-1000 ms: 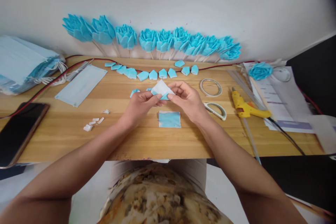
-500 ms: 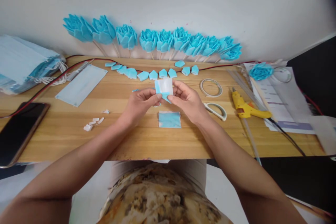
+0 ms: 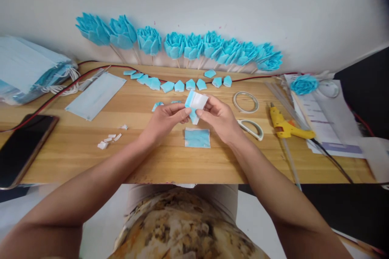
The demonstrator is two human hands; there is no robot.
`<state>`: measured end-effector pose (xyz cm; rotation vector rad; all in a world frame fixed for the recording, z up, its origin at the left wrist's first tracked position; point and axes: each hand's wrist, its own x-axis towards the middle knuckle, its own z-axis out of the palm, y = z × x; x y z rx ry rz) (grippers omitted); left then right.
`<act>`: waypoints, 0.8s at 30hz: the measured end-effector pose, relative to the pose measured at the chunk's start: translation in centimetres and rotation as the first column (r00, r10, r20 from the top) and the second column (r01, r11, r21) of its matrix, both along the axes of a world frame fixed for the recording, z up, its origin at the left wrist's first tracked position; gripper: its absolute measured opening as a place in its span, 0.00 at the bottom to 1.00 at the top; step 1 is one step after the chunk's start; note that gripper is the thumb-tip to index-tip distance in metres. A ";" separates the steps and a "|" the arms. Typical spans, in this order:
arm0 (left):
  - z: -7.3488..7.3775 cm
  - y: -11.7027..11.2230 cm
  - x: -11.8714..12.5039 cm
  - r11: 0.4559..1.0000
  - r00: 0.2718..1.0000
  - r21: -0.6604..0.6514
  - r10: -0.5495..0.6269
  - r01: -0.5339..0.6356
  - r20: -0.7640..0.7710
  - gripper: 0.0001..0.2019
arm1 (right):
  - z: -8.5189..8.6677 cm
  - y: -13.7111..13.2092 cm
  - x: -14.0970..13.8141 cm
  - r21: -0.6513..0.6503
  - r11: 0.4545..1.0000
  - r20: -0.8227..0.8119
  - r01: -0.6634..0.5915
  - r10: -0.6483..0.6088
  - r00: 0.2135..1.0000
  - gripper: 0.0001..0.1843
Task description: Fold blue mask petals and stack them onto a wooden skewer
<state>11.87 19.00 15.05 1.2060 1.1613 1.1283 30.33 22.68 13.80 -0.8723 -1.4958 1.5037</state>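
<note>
Between my two hands is a small blue-and-white piece of mask fabric, folded at its lower part. My left hand pinches its left side between thumb and fingers. On the other side, my right hand pinches it with the thumb in front and fingers behind. A flat blue fabric rectangle lies on the table just below the hands. Behind them runs a row of folded blue petals, and a loose petal rests near my left fingers.
Blue fabric flowers on sticks lean against the wall. A yellow glue gun, scissors and a tape roll lie right. Left are a flat face mask, a mask stack, white scraps and a phone.
The held fabric has tilted clockwise, and its lower blue part is folded further into a narrow downward point. Both hands still grip it. The whole view has shifted slightly.
</note>
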 end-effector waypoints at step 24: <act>0.1 0.0 -0.2 0.984 0.987 -0.077 -0.162 0.161 -0.005 0.19 | 0.9 -0.1 1.0 0.330 0.943 0.192 -0.030 -0.036 0.981 0.03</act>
